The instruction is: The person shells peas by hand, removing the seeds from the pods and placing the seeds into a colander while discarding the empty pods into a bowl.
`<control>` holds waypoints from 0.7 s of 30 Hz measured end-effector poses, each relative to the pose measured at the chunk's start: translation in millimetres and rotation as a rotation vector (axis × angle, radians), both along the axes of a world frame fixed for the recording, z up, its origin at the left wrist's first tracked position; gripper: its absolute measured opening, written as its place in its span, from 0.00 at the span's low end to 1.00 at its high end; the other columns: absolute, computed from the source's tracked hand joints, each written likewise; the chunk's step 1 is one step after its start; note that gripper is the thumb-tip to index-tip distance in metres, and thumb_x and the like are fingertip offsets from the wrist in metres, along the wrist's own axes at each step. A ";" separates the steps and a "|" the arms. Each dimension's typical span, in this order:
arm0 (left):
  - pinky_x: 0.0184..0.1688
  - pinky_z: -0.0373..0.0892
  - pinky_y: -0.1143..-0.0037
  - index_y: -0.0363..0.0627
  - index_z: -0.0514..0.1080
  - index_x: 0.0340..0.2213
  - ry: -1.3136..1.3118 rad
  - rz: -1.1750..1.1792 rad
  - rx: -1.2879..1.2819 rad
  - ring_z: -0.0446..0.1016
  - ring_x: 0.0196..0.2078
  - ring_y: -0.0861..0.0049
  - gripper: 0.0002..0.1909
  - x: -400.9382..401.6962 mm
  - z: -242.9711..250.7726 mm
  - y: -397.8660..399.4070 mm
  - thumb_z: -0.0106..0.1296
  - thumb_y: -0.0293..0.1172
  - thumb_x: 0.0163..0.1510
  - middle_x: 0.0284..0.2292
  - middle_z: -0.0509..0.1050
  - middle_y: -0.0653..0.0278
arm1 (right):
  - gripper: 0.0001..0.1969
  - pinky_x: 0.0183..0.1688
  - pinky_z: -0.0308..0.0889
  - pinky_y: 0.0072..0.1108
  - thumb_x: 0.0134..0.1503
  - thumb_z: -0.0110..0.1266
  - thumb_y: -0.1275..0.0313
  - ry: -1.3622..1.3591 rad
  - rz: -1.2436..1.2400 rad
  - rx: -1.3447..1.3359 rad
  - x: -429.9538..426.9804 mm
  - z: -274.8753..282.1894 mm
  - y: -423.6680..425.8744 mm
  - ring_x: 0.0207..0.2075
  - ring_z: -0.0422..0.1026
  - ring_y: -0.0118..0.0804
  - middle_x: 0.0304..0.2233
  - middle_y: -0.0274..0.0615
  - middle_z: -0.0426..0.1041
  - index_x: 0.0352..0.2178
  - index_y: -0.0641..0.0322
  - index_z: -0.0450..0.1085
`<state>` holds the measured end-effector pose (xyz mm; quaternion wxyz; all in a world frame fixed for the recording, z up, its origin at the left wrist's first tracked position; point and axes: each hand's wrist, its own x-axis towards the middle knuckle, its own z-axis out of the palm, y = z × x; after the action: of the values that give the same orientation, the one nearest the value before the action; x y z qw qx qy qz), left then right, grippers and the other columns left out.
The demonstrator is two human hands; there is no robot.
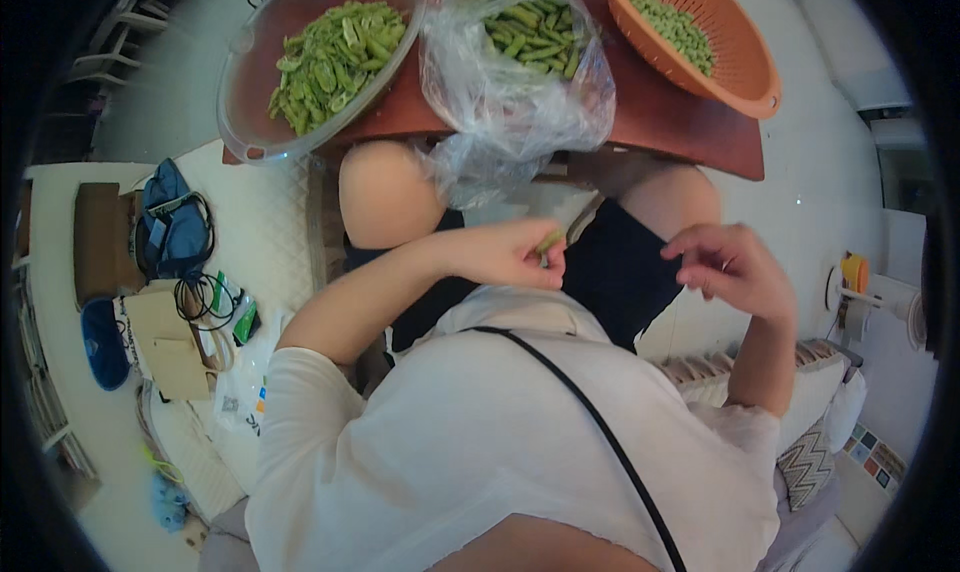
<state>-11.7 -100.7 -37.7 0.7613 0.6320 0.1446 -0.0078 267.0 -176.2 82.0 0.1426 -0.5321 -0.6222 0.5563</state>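
A green bean pod (551,242) is pinched in my left hand (517,253), above my lap. My right hand (727,268) is raised over the other thigh, its fingers loosely curled and apart, with nothing seen in it. Ahead on the red-brown table, a clear plastic bowl (236,114) at the left holds a heap of opened green pods (330,69). In the middle, a clear plastic bag (517,114) holds whole green pods (532,32). An orange colander (739,69) at the right holds shelled green beans (675,32).
The wooden table (682,141) ends just past my knees, and the bag hangs over its edge. On the quilted seat at the left lie a blue bag (176,219), a coiled black cable (204,302) and a beige paper bag (169,343). A patterned cushion (806,467) is at lower right.
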 end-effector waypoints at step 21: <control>0.27 0.64 0.75 0.38 0.63 0.36 -0.161 0.741 0.717 0.69 0.24 0.75 0.09 50.8 45.6 120.2 0.40 0.29 0.55 0.21 0.69 0.62 | 0.05 0.30 0.65 0.13 0.51 0.52 0.77 0.202 -0.218 0.636 -66.3 -33.4 185.4 0.26 0.69 0.21 0.25 0.33 0.70 0.31 0.68 0.67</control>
<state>39.1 19.5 7.9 0.4574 0.7581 0.2931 0.3609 200.7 9.2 48.6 0.4208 -0.4666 -0.6864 0.3660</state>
